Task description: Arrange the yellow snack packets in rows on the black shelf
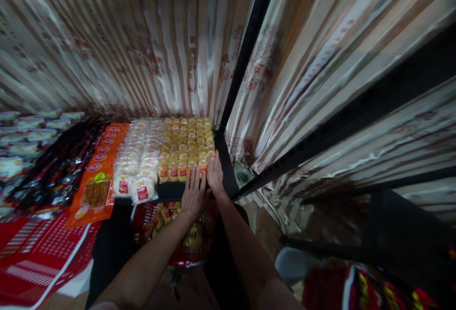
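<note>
Small yellow-wrapped snack packs (187, 146) stand in tight rows at the right end of a black shelf (171, 189). My left hand (194, 191) lies flat against the front of these rows, fingers stretched out and touching the nearest packs. Along the right side of the block rests my right hand (214, 174), fingers straight and pressed to the side of the packs. Neither hand is wrapped round anything. Below my forearms, a red basket (137, 215) holds more yellow packs, partly hidden by my arms.
White round packaged cakes (144, 188), orange snack bags (98, 181), dark packets (60, 167) and pale packets (42, 134) line the shelf leftward. A black post (245, 48) rises at the shelf corner before curtains (149, 39). Another red basket (39, 262) stands lower left.
</note>
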### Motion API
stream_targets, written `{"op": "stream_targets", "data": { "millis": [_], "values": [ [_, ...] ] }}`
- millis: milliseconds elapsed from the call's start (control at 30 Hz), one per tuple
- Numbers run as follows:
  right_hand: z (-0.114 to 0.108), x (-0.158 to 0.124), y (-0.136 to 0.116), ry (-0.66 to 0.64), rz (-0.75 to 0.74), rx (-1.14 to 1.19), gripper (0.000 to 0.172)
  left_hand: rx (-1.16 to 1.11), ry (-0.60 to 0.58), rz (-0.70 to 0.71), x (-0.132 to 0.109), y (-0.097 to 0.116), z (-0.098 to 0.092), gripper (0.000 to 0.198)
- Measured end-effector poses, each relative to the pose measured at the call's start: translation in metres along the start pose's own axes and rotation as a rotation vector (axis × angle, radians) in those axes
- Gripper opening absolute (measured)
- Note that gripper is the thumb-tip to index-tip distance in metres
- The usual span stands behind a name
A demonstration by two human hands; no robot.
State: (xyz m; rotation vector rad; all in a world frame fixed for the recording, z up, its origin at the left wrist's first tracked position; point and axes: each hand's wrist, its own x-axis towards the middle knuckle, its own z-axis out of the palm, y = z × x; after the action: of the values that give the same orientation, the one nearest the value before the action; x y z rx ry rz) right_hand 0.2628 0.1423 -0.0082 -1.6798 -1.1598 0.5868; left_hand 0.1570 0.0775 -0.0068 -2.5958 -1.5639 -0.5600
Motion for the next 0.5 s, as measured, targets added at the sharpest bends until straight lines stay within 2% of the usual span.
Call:
{"op": "stream_targets", "data": {
  "millis": [233,500],
  "values": [
    [-0.007,0.009,0.0,0.044,0.061,0.128,0.064,-0.024,0.027,-0.002,-0.001,0.0,0.003,0.064],
    [0.006,0.011,-0.002,0.029,0.007,0.029,0.063,-0.012,0.008,-0.002,0.0,0.0,0.005,0.062]
  ]
}}
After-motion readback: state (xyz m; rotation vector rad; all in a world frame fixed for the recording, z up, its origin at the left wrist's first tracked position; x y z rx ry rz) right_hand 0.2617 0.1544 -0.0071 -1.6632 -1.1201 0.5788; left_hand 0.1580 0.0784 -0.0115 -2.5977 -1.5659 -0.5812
